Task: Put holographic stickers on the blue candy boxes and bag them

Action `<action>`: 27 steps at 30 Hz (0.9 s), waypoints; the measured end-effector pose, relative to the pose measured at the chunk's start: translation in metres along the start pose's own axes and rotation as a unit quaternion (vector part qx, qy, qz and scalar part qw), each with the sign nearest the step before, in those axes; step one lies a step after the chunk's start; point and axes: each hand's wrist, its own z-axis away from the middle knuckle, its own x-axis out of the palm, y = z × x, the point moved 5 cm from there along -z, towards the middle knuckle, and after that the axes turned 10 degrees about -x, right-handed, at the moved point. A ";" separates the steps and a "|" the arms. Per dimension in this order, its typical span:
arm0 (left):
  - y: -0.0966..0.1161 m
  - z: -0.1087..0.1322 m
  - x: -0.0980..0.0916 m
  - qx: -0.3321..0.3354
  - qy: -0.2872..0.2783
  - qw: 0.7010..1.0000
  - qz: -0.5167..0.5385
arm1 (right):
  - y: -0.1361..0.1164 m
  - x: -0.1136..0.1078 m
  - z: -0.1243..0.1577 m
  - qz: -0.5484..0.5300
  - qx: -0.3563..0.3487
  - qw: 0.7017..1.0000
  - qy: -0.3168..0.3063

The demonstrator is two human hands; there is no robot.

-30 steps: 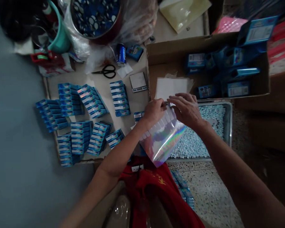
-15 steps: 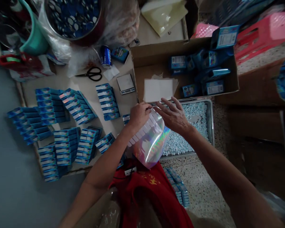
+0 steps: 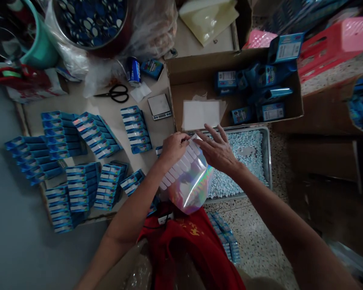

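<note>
A shiny holographic sheet [image 3: 190,181] with a row of white tabs along its left edge hangs over my lap. My left hand [image 3: 174,147] is closed on its top edge. My right hand [image 3: 219,151] lies against the sheet's upper right side with its fingers stretched out and spread. Just behind the hands is a metal tray [image 3: 268,155] filled with small pale blue and white pieces. A white paper [image 3: 201,114] lies in the cardboard box [image 3: 196,72] beyond it.
Several rows of small blue boxes [image 3: 78,161] cover the board on the left. Scissors [image 3: 115,93], a small scale [image 3: 159,106], a can [image 3: 133,71] and a bowl of blue caps [image 3: 90,22] sit at the back. More blue boxes [image 3: 260,86] fill the cardboard box. A red stool [image 3: 335,38] stands right.
The view has swung right and down. My hands and the sheet stay together; the right hand's fingers have spread wider and shifted slightly along the sheet.
</note>
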 end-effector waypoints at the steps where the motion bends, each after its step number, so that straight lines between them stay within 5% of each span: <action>1: 0.000 0.000 0.000 0.001 -0.002 1.000 0.000 | 0.001 0.001 -0.003 -0.005 -0.007 1.000 0.004; 9: -0.004 -0.002 0.004 0.003 -0.012 1.000 -0.010 | 0.007 0.001 -0.008 -0.044 -0.044 0.998 -0.011; 14: -0.005 -0.004 0.004 -0.007 -0.016 1.000 -0.019 | 0.002 -0.009 0.009 -0.072 -0.046 0.995 0.046; 27: -0.005 -0.010 0.012 0.008 0.032 0.998 -0.059 | -0.023 -0.077 0.004 -0.096 0.123 0.977 0.144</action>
